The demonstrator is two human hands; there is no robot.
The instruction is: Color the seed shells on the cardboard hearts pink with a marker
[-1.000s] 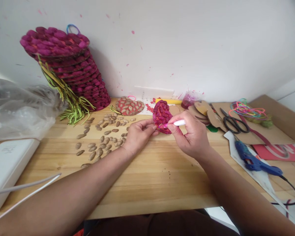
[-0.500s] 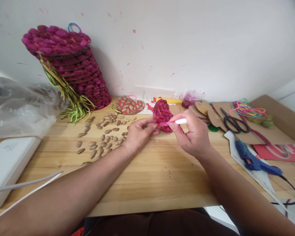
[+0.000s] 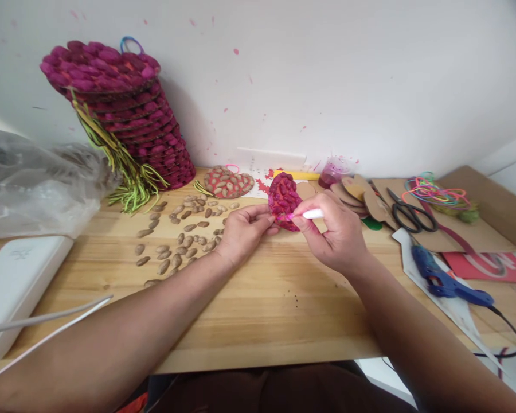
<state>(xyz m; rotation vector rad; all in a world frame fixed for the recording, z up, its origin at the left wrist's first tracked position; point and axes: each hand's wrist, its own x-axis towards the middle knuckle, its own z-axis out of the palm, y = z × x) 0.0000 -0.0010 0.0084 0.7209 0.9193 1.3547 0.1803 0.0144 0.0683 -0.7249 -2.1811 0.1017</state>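
Note:
A disc covered in magenta-painted peanuts [image 3: 282, 196] is held tilted up off the table between my hands. My left hand [image 3: 250, 229] grips its lower left edge with thumb and fingers. In my right hand [image 3: 333, 232] is a white-handled paintbrush [image 3: 313, 214], pinched between thumb and fingers, its pink-stained tip against the lower part of the disc. Behind my left hand lies a second disc with unpainted peanuts on red [image 3: 229, 182]. Loose peanuts [image 3: 181, 249] are scattered left of my left hand. A small cup of magenta paint [image 3: 333, 172] stands by the wall.
A tall stack of magenta peanut discs [image 3: 141, 120] with green tassels leans at back left, near a plastic bag [image 3: 38, 178] and a white box [image 3: 30, 281]. On the right are cardboard pieces [image 3: 490, 212], scissors [image 3: 413, 218] and a blue glue gun [image 3: 449, 281] with its cord.
The brush and my right hand have shifted slightly left and down along the disc. My left hand keeps its grip on the edge. The view has tilted slightly.

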